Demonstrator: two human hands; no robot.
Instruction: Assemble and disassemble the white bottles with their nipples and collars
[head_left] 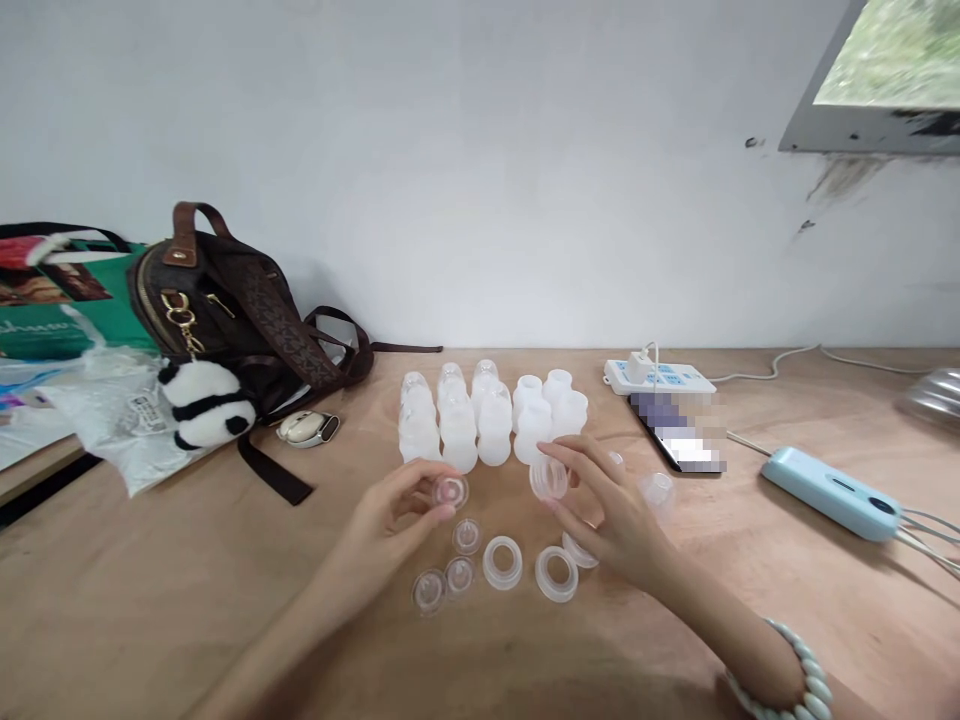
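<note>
My left hand [401,510] pinches a clear silicone bottle nipple [451,492] between thumb and fingers. A translucent screw ring [548,479], tilted on its side, is gripped by the fingertips of my right hand [611,505]. Below them on the table lie several loose nipples [430,592] and two flat screw rings [502,563]. Another ring [581,550] is partly covered by my right hand. Beyond my hands stand several frosted baby bottles [459,440]. Those on the left carry clear domed caps [451,373]; the bottles [534,425] on the right have open necks.
Right of my right hand sits a clear cap [660,489]. Behind it are a phone [679,440], a white power strip [671,379] and a light-blue device with cables [831,492]. At left, a brown backpack [247,290] with a panda charm [210,403] stands near a watch [328,429].
</note>
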